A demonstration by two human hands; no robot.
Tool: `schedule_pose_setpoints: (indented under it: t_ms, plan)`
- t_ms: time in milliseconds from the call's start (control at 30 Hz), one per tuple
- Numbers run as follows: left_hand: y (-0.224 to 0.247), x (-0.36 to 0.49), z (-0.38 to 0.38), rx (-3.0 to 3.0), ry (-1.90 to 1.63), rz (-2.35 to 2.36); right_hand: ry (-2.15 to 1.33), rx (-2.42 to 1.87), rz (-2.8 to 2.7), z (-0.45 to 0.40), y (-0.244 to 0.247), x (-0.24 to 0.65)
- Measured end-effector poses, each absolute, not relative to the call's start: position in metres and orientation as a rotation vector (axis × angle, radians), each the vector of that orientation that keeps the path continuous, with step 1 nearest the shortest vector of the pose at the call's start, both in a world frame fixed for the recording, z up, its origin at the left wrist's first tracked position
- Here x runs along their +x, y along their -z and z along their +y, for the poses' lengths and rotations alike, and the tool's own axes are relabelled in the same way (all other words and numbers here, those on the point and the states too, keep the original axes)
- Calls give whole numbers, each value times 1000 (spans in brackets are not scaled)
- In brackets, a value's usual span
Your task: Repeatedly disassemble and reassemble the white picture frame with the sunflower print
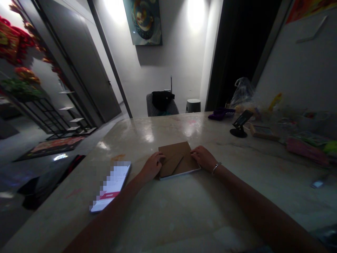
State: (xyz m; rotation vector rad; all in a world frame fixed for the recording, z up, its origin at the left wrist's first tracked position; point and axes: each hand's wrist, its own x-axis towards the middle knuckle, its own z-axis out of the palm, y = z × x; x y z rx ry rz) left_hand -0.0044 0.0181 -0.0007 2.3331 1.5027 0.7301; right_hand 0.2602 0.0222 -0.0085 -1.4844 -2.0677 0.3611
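A flat tablet in a brown folding cover (177,160) lies on the pale stone counter (168,133), its cover creased into triangular folds and a thin white edge showing along the front. My left hand (152,167) grips its left edge, and my right hand (204,158), with a thin silver bracelet at the wrist, holds its right edge. The fingers of both hands partly hide the cover's sides. A smartphone (110,186) with a blurred screen lies face up just left of my left forearm.
A black phone stand (239,123), a purple item (221,113), a plastic bag (243,93) and a pink package (306,151) sit along the counter's far right. A chair (160,105) stands beyond the counter, and the counter's left edge drops to a dark floor.
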Motion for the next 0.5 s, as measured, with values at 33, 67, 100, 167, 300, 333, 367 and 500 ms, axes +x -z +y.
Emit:
schedule_pose_setpoints:
  t_ms: [33, 67, 100, 167, 300, 333, 367, 500]
  plan:
    - [-1, -5, 17, 2333, -733, 1480, -336, -1457, -2069, 23, 10, 259]
    - [-2, -5, 16, 2332, -735, 1457, -316, -1439, -2075, 24, 12, 259]
    - [-2, -5, 14, 2335, -734, 1434, -301, -1434, -2085, 25, 14, 259]
    - [-4, -5, 9, 2352, -727, 1399, -286, -1429, -2116, 26, 18, 259]
    - [-3, -1, 4, 2347, -765, 1522, -302, -1347, -2236, 26, 24, 260]
    - [-2, 1, 5, 2347, -787, 1555, -304, -1335, -2259, 26, 25, 260]
    - [-2, 2, 5, 2359, -796, 1574, -304, -1334, -2276, 26, 25, 260]
    - [1, 5, 11, 2463, -642, 1591, -294, -1389, -2306, 26, 24, 261]
